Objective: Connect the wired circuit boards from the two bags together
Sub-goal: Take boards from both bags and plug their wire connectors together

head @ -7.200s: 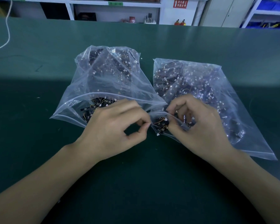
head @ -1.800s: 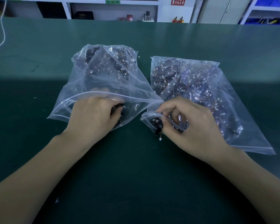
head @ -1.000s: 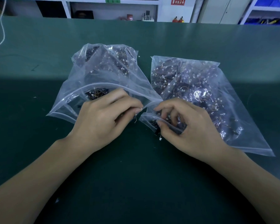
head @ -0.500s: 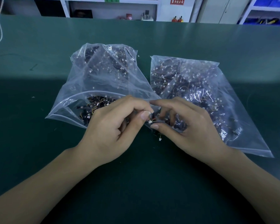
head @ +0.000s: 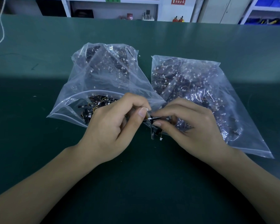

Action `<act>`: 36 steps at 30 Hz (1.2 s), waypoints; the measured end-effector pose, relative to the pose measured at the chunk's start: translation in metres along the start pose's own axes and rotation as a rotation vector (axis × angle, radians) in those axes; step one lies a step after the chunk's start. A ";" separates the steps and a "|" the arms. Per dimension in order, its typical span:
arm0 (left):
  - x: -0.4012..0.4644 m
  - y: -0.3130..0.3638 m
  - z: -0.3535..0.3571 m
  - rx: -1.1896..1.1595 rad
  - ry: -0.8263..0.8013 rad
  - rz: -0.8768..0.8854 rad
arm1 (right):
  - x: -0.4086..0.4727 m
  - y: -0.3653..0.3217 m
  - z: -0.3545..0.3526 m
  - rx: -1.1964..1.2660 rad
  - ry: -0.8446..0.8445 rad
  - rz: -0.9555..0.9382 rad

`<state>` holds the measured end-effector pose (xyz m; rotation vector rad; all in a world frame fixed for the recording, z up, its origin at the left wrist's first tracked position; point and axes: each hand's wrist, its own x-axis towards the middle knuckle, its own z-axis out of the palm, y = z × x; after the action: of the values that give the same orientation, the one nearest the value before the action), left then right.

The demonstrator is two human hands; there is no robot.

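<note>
On the green tabletop (head: 39,159), two bags (head: 103,75) (head: 200,88) lie at 12 o'clock; left hand (head: 110,126) and right hand (head: 189,126) each pinch a wired board (head: 152,119), grips meeting.

left hand (head: 113,126) and right hand (head: 194,126) pinch small wired boards (head: 152,119) together between two bags (head: 107,81)

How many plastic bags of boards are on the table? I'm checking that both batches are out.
2. The left bag lies with its mouth open behind the left hand; the right bag lies beside it, behind the right hand. No others show.
</note>
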<state>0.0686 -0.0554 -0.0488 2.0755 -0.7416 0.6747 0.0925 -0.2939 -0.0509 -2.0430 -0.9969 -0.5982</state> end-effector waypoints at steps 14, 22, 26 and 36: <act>0.001 0.000 0.003 0.015 -0.081 -0.042 | -0.001 -0.007 0.002 -0.026 -0.086 0.026; 0.005 0.002 -0.002 0.013 0.045 0.015 | 0.000 -0.012 0.000 0.019 -0.075 0.040; 0.006 0.002 -0.003 -0.054 0.105 0.019 | 0.001 -0.013 -0.001 0.011 -0.099 0.039; 0.006 0.001 0.000 -0.013 0.125 -0.004 | 0.002 -0.014 0.001 -0.185 -0.196 -0.008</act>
<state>0.0725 -0.0573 -0.0441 2.0026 -0.6696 0.7877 0.0823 -0.2869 -0.0437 -2.2969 -1.0975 -0.5181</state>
